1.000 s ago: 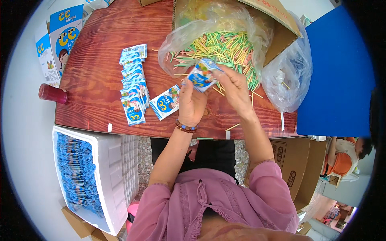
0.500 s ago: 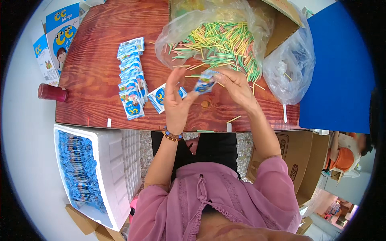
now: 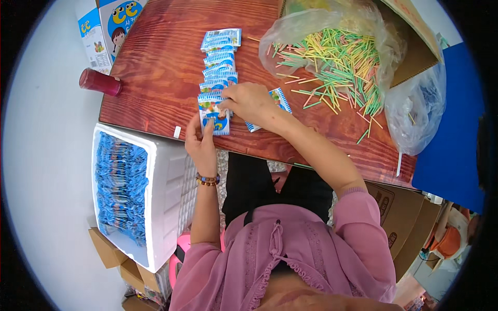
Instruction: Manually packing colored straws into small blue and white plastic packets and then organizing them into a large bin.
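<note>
A column of overlapping small blue-and-white packets (image 3: 219, 61) lies on the left part of the wooden table. At its near end is the front packet (image 3: 220, 124), which my left hand (image 3: 201, 147) grips by its lower left edge, thumb on top and fingers at its side. My right hand (image 3: 252, 103) reaches across from the right, and its thumb and fingertips are closed at the upper right of that same packet. Another packet (image 3: 280, 98) lies just right of the column, partly covered by my right hand and wrist.
A clear plastic bag (image 3: 290, 32) spills many coloured thin sticks (image 3: 337, 57) onto the table (image 3: 161, 67). A red-lidded jar (image 3: 101, 82) stands at the left edge. Below it, a white foam box (image 3: 150, 207) holds blue packets. A cardboard box (image 3: 415, 57) stands behind the bag.
Both hands have moved from in front of the sticks to the near end of the packet column. The packet held in the air is no longer there. The whole view has shifted.
</note>
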The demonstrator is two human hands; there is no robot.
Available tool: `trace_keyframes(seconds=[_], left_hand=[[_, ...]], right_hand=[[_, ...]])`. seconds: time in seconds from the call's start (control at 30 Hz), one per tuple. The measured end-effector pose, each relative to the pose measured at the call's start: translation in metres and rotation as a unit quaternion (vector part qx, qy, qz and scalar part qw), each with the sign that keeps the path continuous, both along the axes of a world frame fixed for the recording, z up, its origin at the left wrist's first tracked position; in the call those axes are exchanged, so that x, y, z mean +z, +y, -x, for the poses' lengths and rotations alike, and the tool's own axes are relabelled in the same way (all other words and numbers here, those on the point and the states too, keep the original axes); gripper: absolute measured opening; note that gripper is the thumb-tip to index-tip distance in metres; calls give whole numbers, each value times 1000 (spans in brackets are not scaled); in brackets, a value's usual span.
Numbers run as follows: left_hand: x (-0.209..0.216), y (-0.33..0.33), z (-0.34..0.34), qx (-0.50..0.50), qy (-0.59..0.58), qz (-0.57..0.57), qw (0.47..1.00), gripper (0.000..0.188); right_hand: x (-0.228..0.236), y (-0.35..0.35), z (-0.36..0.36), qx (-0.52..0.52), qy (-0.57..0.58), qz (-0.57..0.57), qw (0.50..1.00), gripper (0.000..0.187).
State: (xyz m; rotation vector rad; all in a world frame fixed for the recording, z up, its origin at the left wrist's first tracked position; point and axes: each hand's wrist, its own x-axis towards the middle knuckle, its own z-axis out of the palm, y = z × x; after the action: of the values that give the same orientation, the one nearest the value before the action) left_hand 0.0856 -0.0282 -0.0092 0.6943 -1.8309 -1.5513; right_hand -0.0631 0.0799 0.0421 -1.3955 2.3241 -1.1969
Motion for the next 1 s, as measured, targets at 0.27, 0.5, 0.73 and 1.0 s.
trace_keyframes(seconds=[0.27, 0.5, 0.73, 1.0], left_hand=[[-7, -4, 1, 47, -187, 322, 927, 56], [-9, 2, 6, 69, -218, 351, 908, 56], [-6, 4, 4, 53, -183, 313, 930, 55], [47, 51, 33, -20, -50, 232, 971, 51]], right_hand=[[1, 27, 20, -91, 108, -74, 987, 27], [-25, 84, 35, -133, 5, -80, 988, 35], [-43, 94, 41, -148, 22, 54, 987, 17], [-18, 116, 38, -94, -254, 201, 941, 13]])
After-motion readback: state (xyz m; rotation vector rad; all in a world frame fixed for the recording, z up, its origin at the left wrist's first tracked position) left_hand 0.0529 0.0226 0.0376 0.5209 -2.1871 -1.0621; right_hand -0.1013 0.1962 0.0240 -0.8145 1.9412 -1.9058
